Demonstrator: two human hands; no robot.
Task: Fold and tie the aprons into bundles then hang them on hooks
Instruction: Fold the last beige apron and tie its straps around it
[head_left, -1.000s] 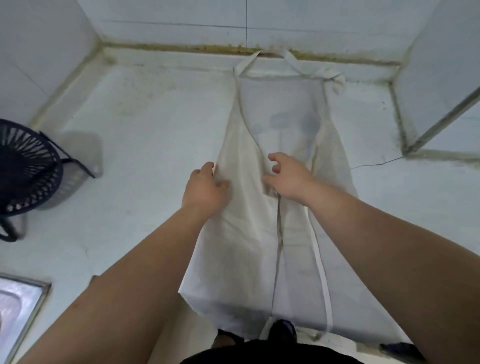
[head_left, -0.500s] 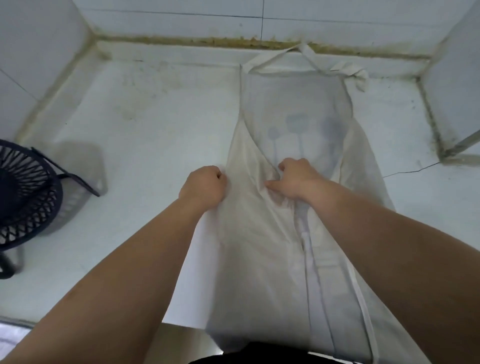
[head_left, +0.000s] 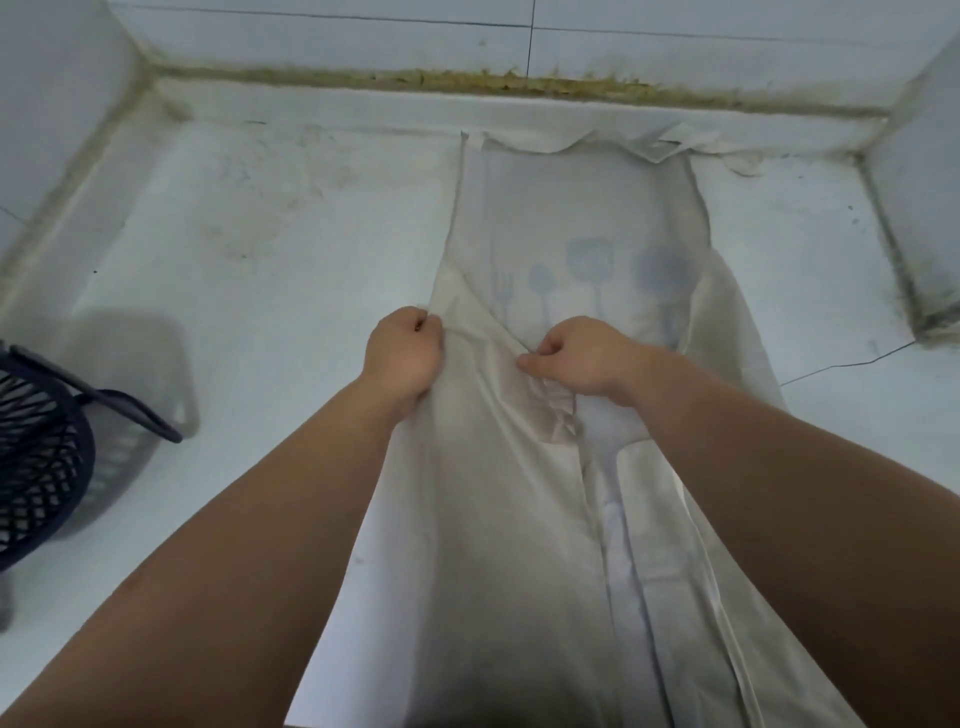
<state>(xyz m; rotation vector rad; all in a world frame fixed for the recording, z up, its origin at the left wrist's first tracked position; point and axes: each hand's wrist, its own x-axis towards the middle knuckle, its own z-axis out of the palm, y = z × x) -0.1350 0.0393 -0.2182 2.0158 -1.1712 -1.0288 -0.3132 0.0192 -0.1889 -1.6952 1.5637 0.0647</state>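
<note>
A thin cream cloth apron (head_left: 571, 218) printed with faint blue utensils lies lengthwise on the white tiled counter (head_left: 270, 270); its neck strap seems bunched at the far wall. The left hand (head_left: 402, 351) grips its left edge with curled fingers; the right hand (head_left: 579, 356) pinches a fold near the middle.

Off-white apron (head_left: 519, 519) with a faint grey-blue kitchen-utensil print on its bib, spread on a pale white tabletop (head_left: 270, 249) with faint brownish smudges, yellow-brown grime along the white tiled wall (head_left: 519, 36) joint, dark navy lattice-pattern basket (head_left: 36, 447) at the left edge.
</note>
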